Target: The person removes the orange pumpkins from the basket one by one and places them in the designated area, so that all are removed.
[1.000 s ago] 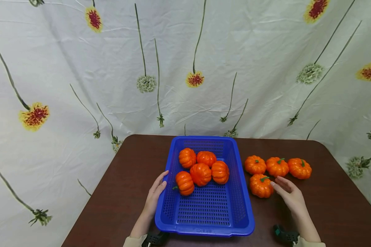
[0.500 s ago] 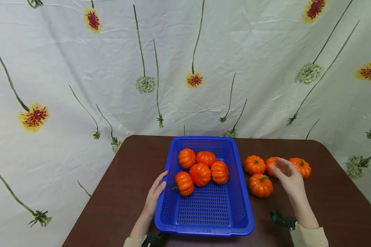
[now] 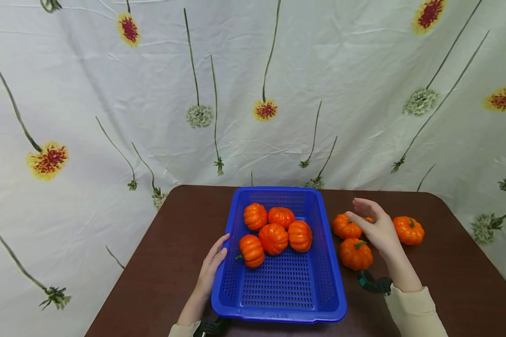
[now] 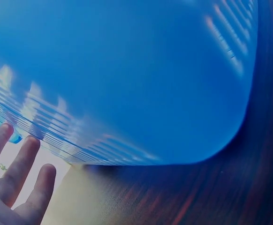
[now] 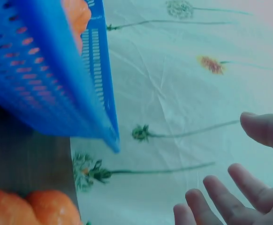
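In the head view, my left hand (image 3: pixel 211 267) rests on the left wall of a blue perforated plastic basket (image 3: pixel 278 314), its fingers fairly straight. The left wrist view has its spread fingers (image 4: pixel 42 187) beside the basket's slotted side. Several small orange pumpkins (image 3: pixel 274 238) lie in the basket's far half. Right of it, my right hand (image 3: pixel 377 231) hovers over other pumpkins, thumb and fingers apart and holding nothing. It largely hides one pumpkin. Around it are a pumpkin near the basket (image 3: pixel 346 227), a nearer one with a green stem (image 3: pixel 356 254) and one farther right (image 3: pixel 409 230).
The basket stands on a dark brown table (image 3: pixel 164 243) with rounded far corners. Behind the table hangs a pale cloth (image 3: pixel 236 140) printed with flowers. A dark strap with a small device (image 3: pixel 373 283) is on my right wrist.
My right hand has moved from beside the near green-stemmed pumpkin, away from me and then left, over the back row. My left hand, the basket and the pumpkins have stayed put.
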